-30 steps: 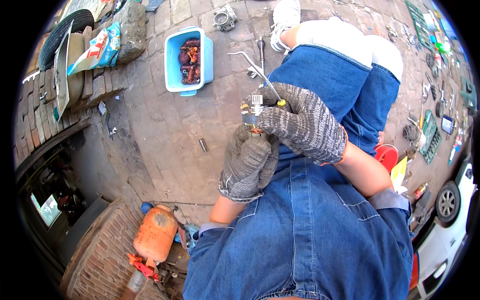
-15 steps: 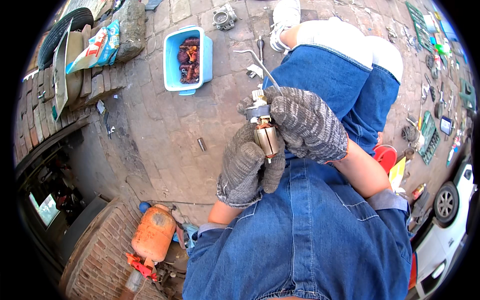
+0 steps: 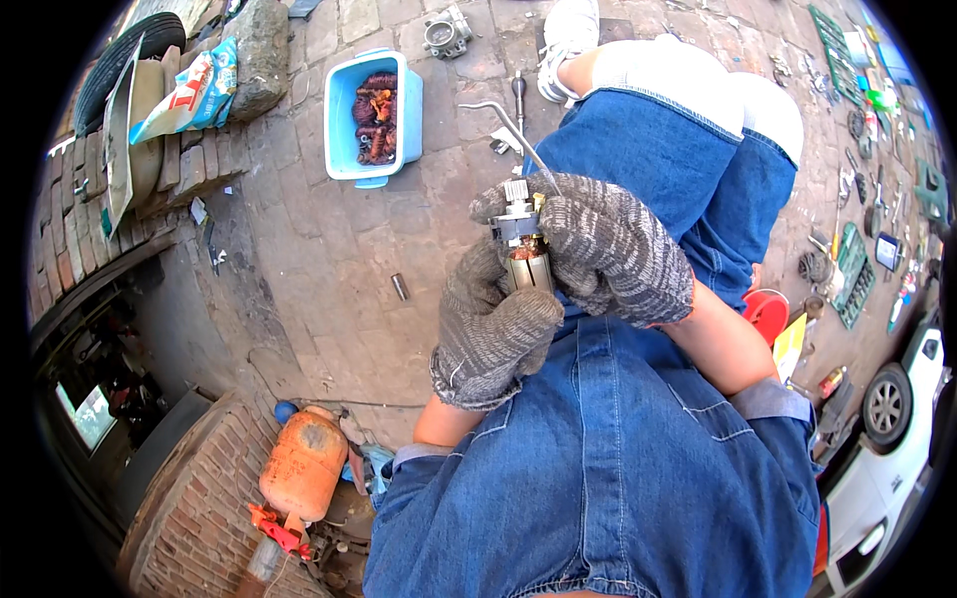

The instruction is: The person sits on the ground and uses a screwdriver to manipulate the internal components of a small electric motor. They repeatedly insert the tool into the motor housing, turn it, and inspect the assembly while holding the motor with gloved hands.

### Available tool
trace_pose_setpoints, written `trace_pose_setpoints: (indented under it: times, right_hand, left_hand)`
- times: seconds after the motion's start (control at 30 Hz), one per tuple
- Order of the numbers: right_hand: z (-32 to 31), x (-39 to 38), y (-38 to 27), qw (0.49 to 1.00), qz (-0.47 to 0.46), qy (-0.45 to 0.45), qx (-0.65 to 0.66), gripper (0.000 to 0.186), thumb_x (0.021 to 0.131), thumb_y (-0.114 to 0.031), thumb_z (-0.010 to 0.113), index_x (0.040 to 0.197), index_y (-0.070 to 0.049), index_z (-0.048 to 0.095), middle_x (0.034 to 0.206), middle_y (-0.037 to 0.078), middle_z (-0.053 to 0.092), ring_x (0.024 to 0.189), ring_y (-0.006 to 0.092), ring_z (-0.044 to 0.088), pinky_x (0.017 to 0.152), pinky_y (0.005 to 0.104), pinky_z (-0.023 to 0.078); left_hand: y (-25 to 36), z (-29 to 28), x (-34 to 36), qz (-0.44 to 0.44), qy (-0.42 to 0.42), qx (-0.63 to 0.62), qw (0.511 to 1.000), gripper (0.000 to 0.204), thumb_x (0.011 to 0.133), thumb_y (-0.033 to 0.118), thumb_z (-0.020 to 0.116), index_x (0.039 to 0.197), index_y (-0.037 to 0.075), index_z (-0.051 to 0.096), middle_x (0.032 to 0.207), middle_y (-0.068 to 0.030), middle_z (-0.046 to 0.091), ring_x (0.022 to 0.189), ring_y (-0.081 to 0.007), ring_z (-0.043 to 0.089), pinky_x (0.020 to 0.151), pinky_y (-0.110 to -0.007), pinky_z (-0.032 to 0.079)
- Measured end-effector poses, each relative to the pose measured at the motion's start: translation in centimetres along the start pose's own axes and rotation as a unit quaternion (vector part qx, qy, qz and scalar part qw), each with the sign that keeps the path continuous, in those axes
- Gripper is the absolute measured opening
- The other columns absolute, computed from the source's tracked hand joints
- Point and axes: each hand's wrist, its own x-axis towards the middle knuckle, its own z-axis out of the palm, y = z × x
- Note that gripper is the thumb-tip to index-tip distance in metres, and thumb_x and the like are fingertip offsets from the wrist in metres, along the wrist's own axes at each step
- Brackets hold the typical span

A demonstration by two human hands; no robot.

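Now the left hand (image 3: 495,334) clasps the armature (image 3: 528,271), newly hiding its lower end. The right hand (image 3: 616,244) grips a hooked tool (image 3: 523,142).

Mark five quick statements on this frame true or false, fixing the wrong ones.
1. The left hand and right hand are both gloved in grey knit. True.
2. The bent metal tool sticks out from the left hand. False: it sticks out from the right hand.
3. The light blue tub contains reddish-brown parts. True.
4. The motor part lies on the paving. False: it is held up between the hands, clear of the paving.
5. A small metal cylinder lies on the paving, to the left of the left hand. True.
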Motion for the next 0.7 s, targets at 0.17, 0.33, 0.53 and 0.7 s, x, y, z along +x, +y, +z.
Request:
trace_pose_setpoints:
  times: [0.17, 0.33, 0.53, 0.7]
  right_hand:
    - [0.2, -0.2, -0.4, 0.999, 0.029, 0.005, 0.044, 0.033, 0.080, -0.014, 0.051, 0.110, 0.001, 0.051, 0.100, 0.012, 0.056, 0.086, 0.0190, 0.054, 0.075, 0.0285, 0.045]
    - [0.4, -0.1, -0.7, 0.996, -0.032, 0.025, -0.082, 0.034, 0.085, -0.021, 0.050, 0.110, 0.002, 0.051, 0.094, 0.008, 0.059, 0.082, 0.0102, 0.053, 0.072, 0.0236, 0.044]
    - [0.4, 1.0, -4.9, 0.986, 0.165, -0.007, 0.013, 0.029, 0.086, -0.017, 0.048, 0.108, 0.001, 0.053, 0.096, 0.010, 0.059, 0.085, 0.0117, 0.054, 0.071, 0.0255, 0.045]
    - [-0.4, 1.6, -2.7, 0.989, -0.009, -0.006, -0.146, 0.028, 0.085, -0.018, 0.050, 0.105, 0.001, 0.055, 0.090, 0.009, 0.061, 0.084, 0.0141, 0.056, 0.074, 0.0276, 0.045]
  left_hand:
    - [-0.4, -0.5, -0.2, -0.027, 0.005, -0.028, 0.999, 0.053, 0.073, 0.025, 0.067, 0.110, -0.003, 0.043, 0.081, -0.0072, 0.055, 0.055, -0.0108, 0.053, 0.042, -0.021, 0.043]
    - [-0.2, -0.7, 0.8, 0.018, -0.007, 0.077, 0.997, 0.051, 0.072, 0.027, 0.068, 0.107, -0.003, 0.045, 0.078, -0.0073, 0.057, 0.055, -0.0122, 0.056, 0.043, -0.021, 0.045]
    - [-0.4, -0.3, 1.6, 0.012, 0.010, 0.019, 1.000, 0.052, 0.071, 0.020, 0.070, 0.110, -0.002, 0.045, 0.086, -0.0100, 0.057, 0.068, -0.0145, 0.059, 0.054, -0.024, 0.049]
    - [-0.2, 0.0, 1.5, -0.077, 0.023, -0.134, 0.988, 0.049, 0.076, 0.025, 0.064, 0.112, -0.002, 0.044, 0.086, -0.0105, 0.056, 0.066, -0.0165, 0.058, 0.051, -0.026, 0.051]
